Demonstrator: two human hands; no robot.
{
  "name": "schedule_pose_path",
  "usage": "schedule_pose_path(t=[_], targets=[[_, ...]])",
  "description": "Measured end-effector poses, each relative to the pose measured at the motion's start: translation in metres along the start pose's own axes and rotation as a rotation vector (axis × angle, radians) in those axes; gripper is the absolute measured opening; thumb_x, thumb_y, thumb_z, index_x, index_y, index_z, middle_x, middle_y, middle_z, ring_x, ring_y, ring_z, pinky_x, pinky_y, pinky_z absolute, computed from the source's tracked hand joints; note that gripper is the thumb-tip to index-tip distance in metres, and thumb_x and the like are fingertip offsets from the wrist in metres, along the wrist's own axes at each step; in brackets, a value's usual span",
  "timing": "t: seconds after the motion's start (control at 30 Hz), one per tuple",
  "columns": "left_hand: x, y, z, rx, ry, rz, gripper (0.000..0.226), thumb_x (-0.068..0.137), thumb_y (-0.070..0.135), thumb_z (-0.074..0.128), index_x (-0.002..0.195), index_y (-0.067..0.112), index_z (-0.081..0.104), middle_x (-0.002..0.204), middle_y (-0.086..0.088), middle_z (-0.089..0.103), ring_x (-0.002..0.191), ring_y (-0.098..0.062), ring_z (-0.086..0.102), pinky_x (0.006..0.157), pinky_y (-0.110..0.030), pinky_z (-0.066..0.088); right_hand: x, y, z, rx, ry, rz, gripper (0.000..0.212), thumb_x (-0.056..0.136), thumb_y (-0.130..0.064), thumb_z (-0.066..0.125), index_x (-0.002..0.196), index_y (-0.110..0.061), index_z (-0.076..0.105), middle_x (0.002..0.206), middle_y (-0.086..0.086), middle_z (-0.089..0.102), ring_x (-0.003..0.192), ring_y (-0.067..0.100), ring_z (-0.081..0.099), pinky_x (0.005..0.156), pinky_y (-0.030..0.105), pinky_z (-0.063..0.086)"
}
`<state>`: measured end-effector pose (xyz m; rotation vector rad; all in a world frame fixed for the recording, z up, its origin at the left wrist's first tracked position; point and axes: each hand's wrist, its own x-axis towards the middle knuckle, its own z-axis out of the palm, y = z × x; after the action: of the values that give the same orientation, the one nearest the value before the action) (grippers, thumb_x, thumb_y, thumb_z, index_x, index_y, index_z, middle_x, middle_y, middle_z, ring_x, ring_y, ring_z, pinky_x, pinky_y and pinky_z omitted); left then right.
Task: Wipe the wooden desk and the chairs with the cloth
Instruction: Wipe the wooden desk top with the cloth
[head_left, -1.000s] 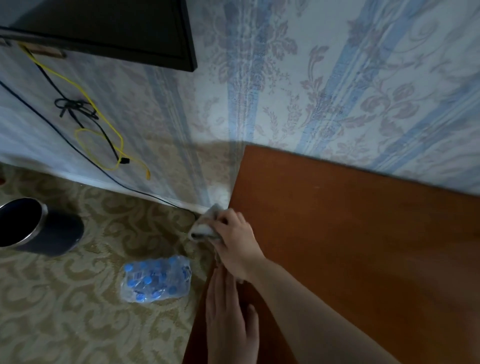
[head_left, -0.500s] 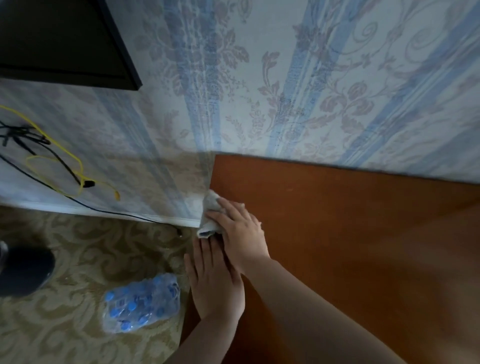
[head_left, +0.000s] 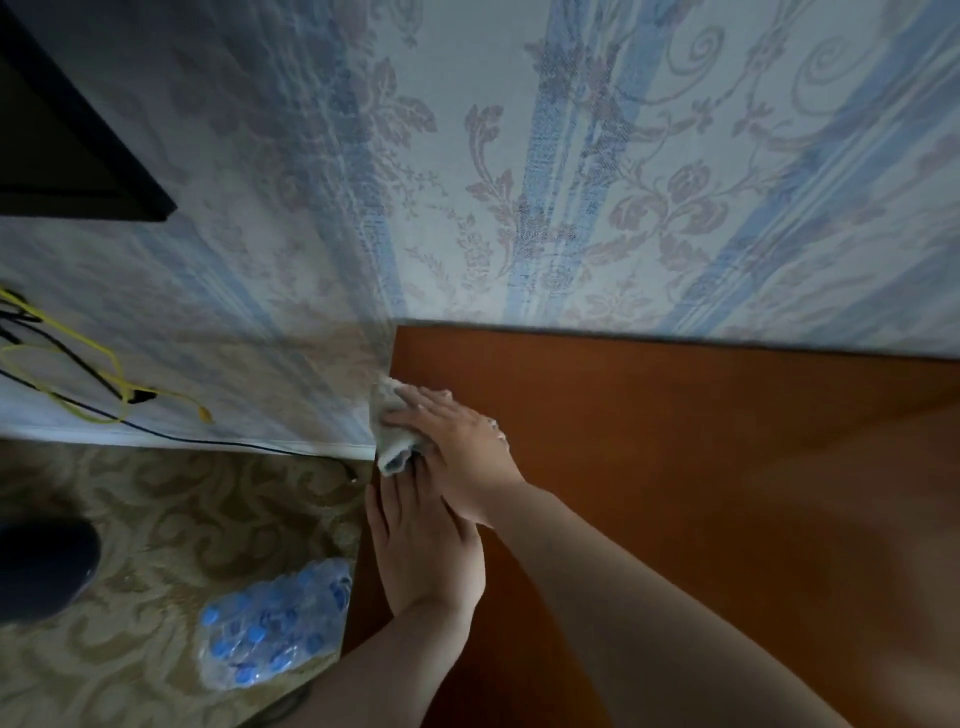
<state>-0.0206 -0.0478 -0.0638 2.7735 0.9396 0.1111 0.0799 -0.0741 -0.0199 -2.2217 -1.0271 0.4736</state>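
A shrink-wrapped pack of blue-capped bottles (head_left: 272, 626) is seen nearest, lying on the patterned carpet (head_left: 156, 519) just beside the wooden desk (head_left: 675, 467). The left hand (head_left: 423, 551) is laid flat on the desk's left edge, fingers straight and holding nothing. Just beyond it, the pale cloth (head_left: 390, 431) is pressed against the desk's far left corner by the right hand (head_left: 457, 441), whose fingers are spread flat over it; its thumb is hidden. Yellow and black cables (head_left: 78, 384) are seen against the wallpapered wall (head_left: 519, 182) farther off.
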Motion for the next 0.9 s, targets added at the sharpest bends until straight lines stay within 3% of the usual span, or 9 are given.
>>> schedule_pose_path(t=[0.07,0.17,0.27,0.43,0.47,0.6,0.73,0.83,0.9], targets=[[0.001,0.001,-0.001,-0.007,0.008,-0.049,0.061,0.091,0.034,0.029,0.146,0.008,0.036,0.152,-0.008,0.035,0.142,-0.021,0.026,0.115,-0.041,0.015,0.004,0.016,-0.02,0.039,0.225,0.027,0.045,0.095,-0.003,0.048,0.132,-0.027,0.058,0.151,-0.007,0.041,0.14,0.013,0.033,0.116,0.029,0.021],[0.002,0.005,-0.001,0.007,0.005,-0.066,0.06,0.093,0.034,0.028,0.147,0.009,0.033,0.155,-0.006,0.03,0.143,-0.019,0.023,0.115,-0.04,0.013,-0.007,0.067,-0.045,-0.152,0.606,0.42,0.049,0.091,0.0,0.049,0.132,-0.025,0.057,0.153,-0.004,0.039,0.143,0.021,0.031,0.115,0.039,0.025],[0.002,0.005,-0.002,0.009,0.0,-0.074,0.06,0.093,0.034,0.027,0.148,0.011,0.033,0.155,-0.005,0.03,0.143,-0.018,0.022,0.115,-0.04,0.013,-0.004,0.067,-0.033,-0.246,0.48,0.809,0.057,0.096,-0.009,0.041,0.147,-0.035,0.036,0.161,-0.011,0.015,0.149,0.016,0.005,0.119,0.037,0.005],[0.001,0.004,-0.003,-0.039,0.018,-0.074,0.06,0.09,0.033,0.03,0.144,0.009,0.039,0.152,-0.007,0.037,0.142,-0.02,0.027,0.116,-0.041,0.02,0.042,0.001,0.008,0.021,-0.103,0.015,0.047,0.097,-0.014,0.047,0.139,-0.035,0.046,0.144,-0.003,0.047,0.13,0.023,0.044,0.108,0.04,0.036],[0.001,0.004,-0.003,-0.045,0.018,-0.077,0.06,0.09,0.034,0.029,0.144,0.009,0.038,0.152,-0.007,0.036,0.142,-0.02,0.027,0.116,-0.042,0.02,0.043,-0.004,0.005,0.105,-0.081,-0.047,0.046,0.096,-0.01,0.048,0.136,-0.034,0.05,0.141,-0.003,0.051,0.128,0.023,0.047,0.108,0.04,0.037],[0.003,0.004,-0.004,-0.013,0.005,-0.1,0.061,0.092,0.036,0.028,0.149,0.014,0.03,0.156,-0.002,0.028,0.144,-0.015,0.021,0.116,-0.036,0.012,0.008,0.039,-0.032,-0.041,0.514,0.137,0.054,0.086,0.006,0.052,0.129,-0.026,0.059,0.145,-0.005,0.049,0.139,0.016,0.037,0.114,0.033,0.023],[0.002,0.005,-0.004,-0.041,-0.014,-0.114,0.063,0.093,0.041,0.018,0.152,0.02,0.02,0.159,0.005,0.016,0.146,-0.008,0.006,0.119,-0.032,0.003,-0.027,0.084,-0.05,-0.217,0.487,0.689,0.06,0.093,-0.004,0.046,0.144,-0.036,0.041,0.159,-0.012,0.021,0.149,0.015,0.009,0.119,0.04,0.008],[0.002,0.004,-0.004,-0.054,0.007,-0.112,0.063,0.092,0.041,0.019,0.151,0.017,0.025,0.158,0.003,0.02,0.146,-0.009,0.01,0.119,-0.034,0.007,-0.023,0.057,-0.019,-0.244,0.183,0.188,0.056,0.093,-0.009,0.048,0.144,-0.032,0.042,0.158,-0.007,0.026,0.147,0.024,0.017,0.116,0.043,0.016],[0.002,0.004,-0.005,-0.067,0.015,-0.113,0.063,0.092,0.04,0.022,0.15,0.015,0.028,0.157,0.0,0.024,0.146,-0.012,0.015,0.119,-0.037,0.01,-0.021,0.046,-0.012,-0.294,-0.055,-0.109,0.055,0.098,-0.018,0.045,0.149,-0.037,0.031,0.16,-0.012,0.019,0.149,0.016,0.008,0.119,0.039,0.007]])
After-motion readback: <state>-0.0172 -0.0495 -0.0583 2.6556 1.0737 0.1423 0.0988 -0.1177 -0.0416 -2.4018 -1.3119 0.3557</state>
